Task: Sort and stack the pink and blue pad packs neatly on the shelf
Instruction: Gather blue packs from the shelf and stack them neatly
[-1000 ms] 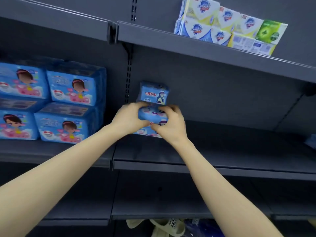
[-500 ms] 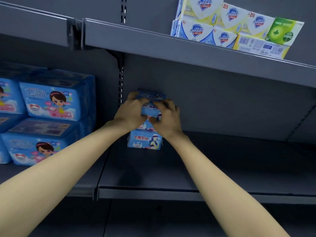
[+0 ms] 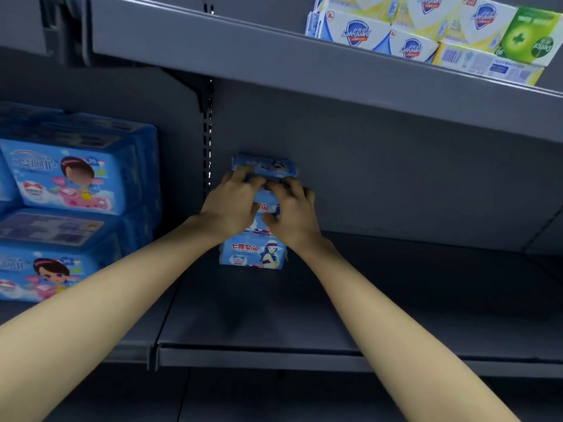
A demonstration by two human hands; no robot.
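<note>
Location: the stack of blue pad packs [image 3: 253, 251] stands on the shelf [image 3: 396, 300] near its left end, close to the back panel.
Left hand [image 3: 230, 208]: fingers curled over the stack's upper left flank, tips on the top pack [image 3: 265, 166].
Right hand [image 3: 294, 217]: fingers curled on the upper right flank, thumb against a middle pack.
Axis: packs lie long side left to right; the stack rises upright between the two palms.
Nearer hand: neither; one per flank.
Finding: the top pack appears offset rightward, so squaring is likely needed.
Surroundings: larger blue packs [image 3: 70, 178] to the left, well apart; soap boxes [image 3: 411, 32] above.
Pink packs: none visible.
</note>
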